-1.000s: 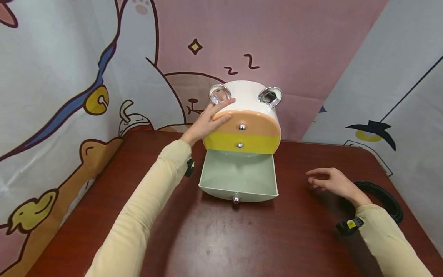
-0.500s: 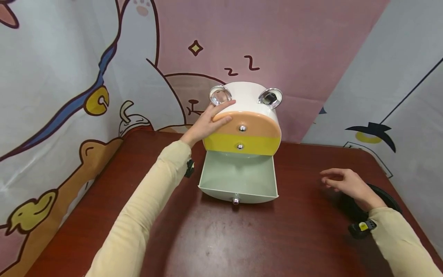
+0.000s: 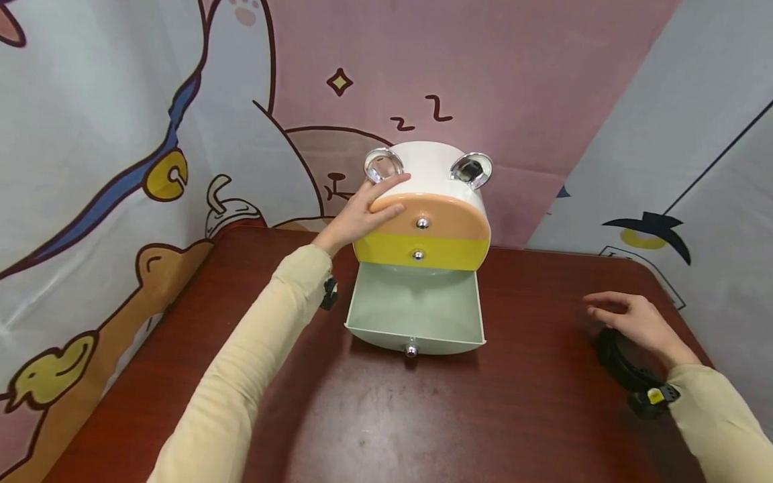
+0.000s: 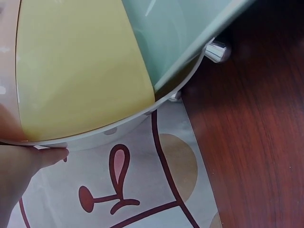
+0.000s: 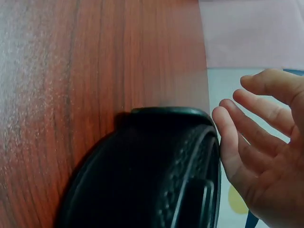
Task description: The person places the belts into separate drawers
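My left hand [image 3: 359, 213] rests on the upper left of a small rounded drawer cabinet [image 3: 431, 168], fingers laid over its white top and thumb against the orange front. The cabinet has two silver-rimmed eyes. Its pale green bottom drawer [image 3: 417, 305] is pulled out with nothing in it; the yellow drawer [image 3: 386, 249] and the orange drawer [image 3: 455, 218] above are closed. My right hand [image 3: 646, 325] hovers over a coiled black belt [image 5: 142, 171], fingers loosely bent. In the right wrist view the fingertips are beside the belt's edge; whether they touch it I cannot tell.
A dark red wooden table [image 3: 362, 416] carries everything. Cartoon-printed cloth [image 3: 513, 80] hangs directly behind it and along both sides. The open drawer juts toward the front, its round silver knob [image 3: 411, 350] above the table.
My right hand has moved rightward, away from the drawer, to above the belt. The left hand, the cabinet and the drawer have stayed put.
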`<state>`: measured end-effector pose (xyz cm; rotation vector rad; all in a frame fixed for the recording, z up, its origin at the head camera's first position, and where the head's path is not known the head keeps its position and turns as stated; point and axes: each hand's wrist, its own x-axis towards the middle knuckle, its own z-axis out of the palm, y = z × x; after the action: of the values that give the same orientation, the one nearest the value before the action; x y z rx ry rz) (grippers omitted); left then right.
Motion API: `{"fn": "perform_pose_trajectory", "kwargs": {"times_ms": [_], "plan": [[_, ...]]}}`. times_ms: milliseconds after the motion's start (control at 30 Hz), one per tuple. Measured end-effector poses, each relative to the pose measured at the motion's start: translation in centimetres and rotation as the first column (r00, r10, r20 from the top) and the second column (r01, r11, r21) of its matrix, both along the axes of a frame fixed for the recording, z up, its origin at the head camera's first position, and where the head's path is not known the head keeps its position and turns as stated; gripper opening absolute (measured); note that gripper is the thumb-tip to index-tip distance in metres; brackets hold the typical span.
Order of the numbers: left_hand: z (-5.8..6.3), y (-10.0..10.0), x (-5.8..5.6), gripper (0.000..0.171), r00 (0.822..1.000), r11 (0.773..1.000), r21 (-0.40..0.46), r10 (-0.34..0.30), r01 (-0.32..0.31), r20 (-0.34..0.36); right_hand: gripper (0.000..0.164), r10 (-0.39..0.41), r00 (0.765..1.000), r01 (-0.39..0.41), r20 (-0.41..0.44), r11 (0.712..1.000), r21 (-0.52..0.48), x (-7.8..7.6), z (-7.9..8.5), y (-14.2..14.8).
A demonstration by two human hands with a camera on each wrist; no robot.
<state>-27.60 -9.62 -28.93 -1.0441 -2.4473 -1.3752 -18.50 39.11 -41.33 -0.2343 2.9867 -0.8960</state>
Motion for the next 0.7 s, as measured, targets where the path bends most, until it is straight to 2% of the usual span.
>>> {"fn": "perform_pose_trajectory", "kwargs": {"times_ms": [233, 500, 700], "plan": [[-0.1, -0.1, 0.1, 0.051, 1.000, 1.000, -0.009, -0.001, 0.001, 0.005, 0.042, -0.067, 0.997, 0.066, -0.034, 0.998, -0.015, 0.8, -0.3, 1.8], [0.1, -0.1, 0.1, 0.052, 1.000, 1.000, -0.022, 0.006, -0.006, 0.010, 0.046, -0.182, 0.983, 0.181, 0.008, 0.978, -0.101, 1.4, -1.0, 5.2], [0.1, -0.1, 0.1, 0.052, 1.000, 1.000, -0.026, 0.008, -0.008, 0.024, 0.052, -0.263, 0.965, 0.263, 0.015, 0.962, -0.073, 1.1, -2.6, 7.5]]}}
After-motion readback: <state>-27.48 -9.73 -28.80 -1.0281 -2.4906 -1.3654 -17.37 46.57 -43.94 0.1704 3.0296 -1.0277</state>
